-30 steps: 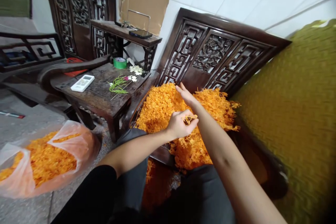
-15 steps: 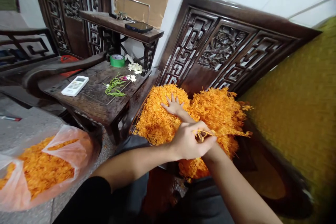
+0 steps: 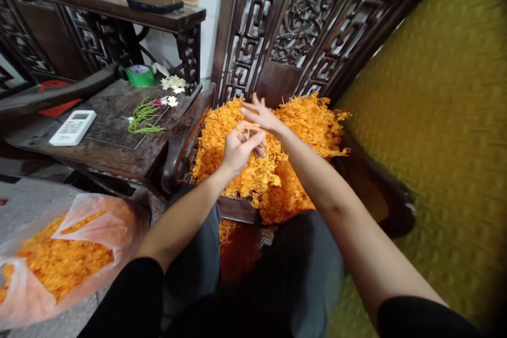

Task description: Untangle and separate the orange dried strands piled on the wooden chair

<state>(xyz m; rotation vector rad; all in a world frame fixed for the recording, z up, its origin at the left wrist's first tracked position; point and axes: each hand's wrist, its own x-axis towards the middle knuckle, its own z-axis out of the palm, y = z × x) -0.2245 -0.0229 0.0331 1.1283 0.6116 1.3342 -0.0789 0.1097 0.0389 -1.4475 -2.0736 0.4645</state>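
Observation:
My left hand (image 3: 240, 149) is closed on a few thin orange strands (image 3: 253, 128), pinched at thumb and fingers, above the front of a heap. Just above and right of it, my right hand (image 3: 263, 116) hangs over the heap with its fingers stretched out and holds nothing I can see. Below both hands spreads the large heap of frilly orange strands (image 3: 214, 142), on the dark wooden seat (image 3: 240, 210). A second bushy orange bunch (image 3: 312, 119) lies to the right, partly behind my right forearm.
A dark side table (image 3: 114, 142) at left bears a white remote control (image 3: 73, 128), green tape roll (image 3: 140, 76), green stems (image 3: 144, 117) and white flowers (image 3: 173, 84). A phone (image 3: 155, 4) lies on the upper shelf. A plastic bag (image 3: 122, 222) of orange pieces stands lower left.
My right hand has lifted off the heap. My left hand has moved from over the right forearm to the left and forward, strands still in it. The view has shifted right and down.

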